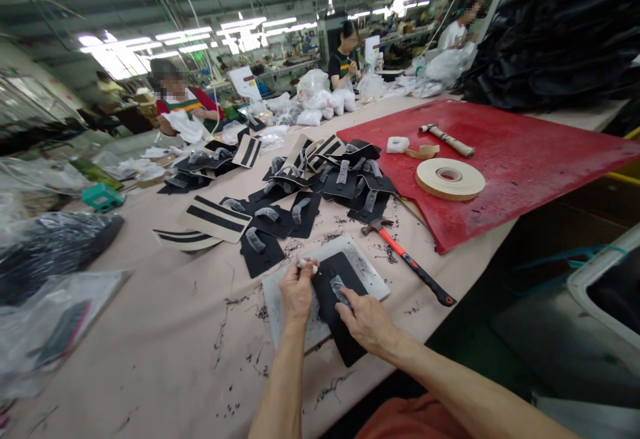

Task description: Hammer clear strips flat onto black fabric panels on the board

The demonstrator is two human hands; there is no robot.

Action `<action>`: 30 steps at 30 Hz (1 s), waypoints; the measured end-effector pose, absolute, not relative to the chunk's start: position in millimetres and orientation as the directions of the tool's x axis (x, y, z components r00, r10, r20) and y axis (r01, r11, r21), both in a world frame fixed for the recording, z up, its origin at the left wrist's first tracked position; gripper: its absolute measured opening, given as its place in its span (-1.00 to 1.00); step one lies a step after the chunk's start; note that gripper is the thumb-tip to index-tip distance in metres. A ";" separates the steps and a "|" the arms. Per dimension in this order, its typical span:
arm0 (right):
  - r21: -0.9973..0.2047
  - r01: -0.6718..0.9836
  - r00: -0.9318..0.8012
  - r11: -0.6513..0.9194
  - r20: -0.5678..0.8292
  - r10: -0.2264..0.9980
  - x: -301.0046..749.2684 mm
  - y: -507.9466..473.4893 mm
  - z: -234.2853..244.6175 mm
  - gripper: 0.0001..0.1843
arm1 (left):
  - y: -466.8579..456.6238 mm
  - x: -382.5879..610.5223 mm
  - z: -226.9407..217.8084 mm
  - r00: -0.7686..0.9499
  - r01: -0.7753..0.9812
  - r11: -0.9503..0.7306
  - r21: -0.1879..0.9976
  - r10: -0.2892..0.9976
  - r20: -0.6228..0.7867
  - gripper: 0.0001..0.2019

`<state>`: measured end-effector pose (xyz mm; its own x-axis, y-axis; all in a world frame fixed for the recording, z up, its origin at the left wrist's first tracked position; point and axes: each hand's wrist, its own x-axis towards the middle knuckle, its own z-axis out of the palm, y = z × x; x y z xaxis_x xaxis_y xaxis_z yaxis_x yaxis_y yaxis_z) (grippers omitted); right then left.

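Note:
A flat black panel (pixel 345 342) lies on a pale grey board (pixel 369 267) in front of me. On the panel sits a handle wrapped in clear plastic (pixel 337 284). My right hand (pixel 373 322) is closed at the handle's near end, thumb and index finger around it. At the panel's left edge, my left hand (pixel 296 292) is closed in a pinch, with a small white piece (pixel 309 265) showing at its fingertips; its kind is unclear. Beyond the board's right corner rests a claw hammer (pixel 407 259) with an orange and black handle.
Similar panels with wrapped handles (pixel 270 216) lie heaped beyond the board. A red sheet (pixel 505 152) bears a tape roll (pixel 450 179) and a wrapped hammer-like tool (pixel 447 140). Plastic-bagged goods (pixel 55 246) are at left, a grey bin (pixel 575 292) at right. Several people sit farther back.

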<state>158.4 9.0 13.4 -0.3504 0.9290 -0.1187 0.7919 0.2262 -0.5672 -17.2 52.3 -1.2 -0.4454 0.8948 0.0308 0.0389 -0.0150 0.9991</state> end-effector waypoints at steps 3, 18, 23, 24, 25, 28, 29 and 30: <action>-0.592 0.779 -0.338 0.207 -0.119 0.933 156.7 10.2 11.2 -0.52 | 68.8 -4.3 -16.8 -0.388 0.007 -0.018 1.000 0.921 0.019 -0.66; -0.598 0.775 -0.367 0.205 -0.160 0.916 160.2 8.6 12.1 -0.47 | 66.8 0.3 -26.6 -0.376 0.127 0.035 0.991 0.926 0.015 -0.65; -0.612 0.762 -0.377 0.210 -0.157 0.913 158.1 5.7 11.6 -0.45 | 67.5 1.9 -23.6 -0.373 0.186 0.027 0.982 0.927 0.045 -0.69; -0.623 0.753 -0.383 0.209 -0.158 0.910 158.3 5.0 13.0 -0.45 | 67.3 3.0 -23.0 -0.378 0.231 0.023 0.973 0.923 0.068 -0.70; -0.642 0.737 -0.395 0.212 -0.154 0.906 159.8 5.2 15.0 -0.45 | 67.0 4.3 -22.6 -0.386 0.289 0.016 0.957 0.917 0.101 -0.73; -0.720 0.645 -0.431 0.258 -0.063 0.900 177.8 15.9 23.3 -0.51 | 64.7 8.4 -23.6 -0.392 0.478 -0.014 0.878 0.892 0.227 -0.79; -0.722 0.633 -0.409 0.280 -0.004 0.913 189.6 23.8 25.7 -0.55 | 63.9 9.4 -24.7 -0.374 0.527 -0.034 0.849 0.888 0.267 -0.81; -0.698 0.652 -0.362 0.297 0.058 0.930 204.0 33.8 27.2 -0.59 | 63.1 10.0 -26.1 -0.346 0.561 -0.061 0.826 0.888 0.301 -0.82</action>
<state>204.0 33.8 27.2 -0.3621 0.9304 0.0577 0.6516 0.2969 -0.6980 10.0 63.1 -26.1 -0.3465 0.8884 0.3012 0.5606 -0.0614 0.8258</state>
